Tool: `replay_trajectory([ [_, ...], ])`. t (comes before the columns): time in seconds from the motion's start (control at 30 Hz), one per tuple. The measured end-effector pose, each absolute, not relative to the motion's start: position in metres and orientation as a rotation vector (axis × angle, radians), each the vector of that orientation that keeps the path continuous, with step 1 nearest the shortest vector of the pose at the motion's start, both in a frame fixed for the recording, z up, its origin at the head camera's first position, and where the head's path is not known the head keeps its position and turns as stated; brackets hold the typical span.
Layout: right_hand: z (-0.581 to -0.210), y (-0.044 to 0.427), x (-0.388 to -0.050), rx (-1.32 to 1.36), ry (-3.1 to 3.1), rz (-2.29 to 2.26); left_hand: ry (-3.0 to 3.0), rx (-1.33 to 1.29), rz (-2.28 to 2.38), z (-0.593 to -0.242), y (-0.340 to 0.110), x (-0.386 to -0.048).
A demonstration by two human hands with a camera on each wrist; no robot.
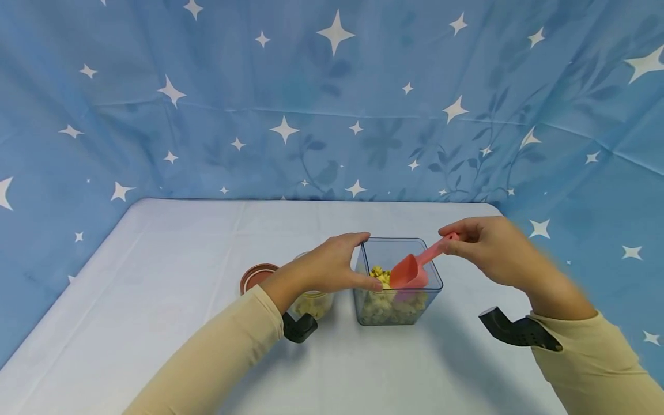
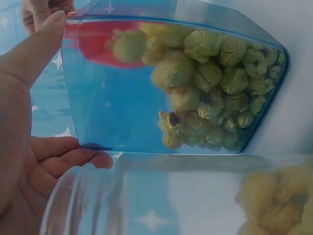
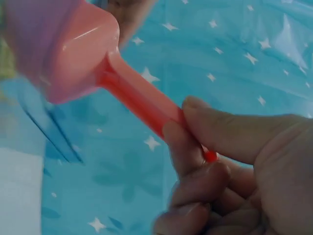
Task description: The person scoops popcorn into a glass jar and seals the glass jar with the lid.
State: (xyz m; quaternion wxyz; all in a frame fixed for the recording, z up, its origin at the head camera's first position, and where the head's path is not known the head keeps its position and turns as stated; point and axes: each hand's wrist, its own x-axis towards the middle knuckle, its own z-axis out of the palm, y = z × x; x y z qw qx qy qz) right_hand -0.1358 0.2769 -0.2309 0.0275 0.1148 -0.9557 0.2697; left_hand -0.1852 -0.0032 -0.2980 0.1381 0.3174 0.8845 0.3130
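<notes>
My left hand [image 1: 332, 265] spans the left side of a clear square container [image 1: 385, 250], its thumb on the near rim and its fingers at the far left corner. Popcorn [image 2: 210, 81] fills the container's lower part. On the right, my right hand [image 1: 490, 248] pinches the handle of a pink plastic scoop [image 1: 412, 273] between thumb and fingers. The scoop's bowl dips inside the container, against the popcorn. In the right wrist view, the scoop's handle [image 3: 144, 98] slants down into the curled fingers.
Left of the container, partly behind my left wrist, stands a clear jar [image 1: 312, 305] with popcorn in it. A reddish-brown round lid [image 1: 254, 278] lies beyond the jar, partly hidden by my arm. White cloth [image 1: 171, 276] covers the table; a blue starry curtain [image 1: 233, 104] hangs behind.
</notes>
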Motion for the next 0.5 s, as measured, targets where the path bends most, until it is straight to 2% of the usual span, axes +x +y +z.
replay_trajectory([
  [0.5, -0.252, 0.263, -0.134, 0.300, -2.954, 0.896, 2.557, 0.893, 0.894, -0.296, -0.003, -0.183],
])
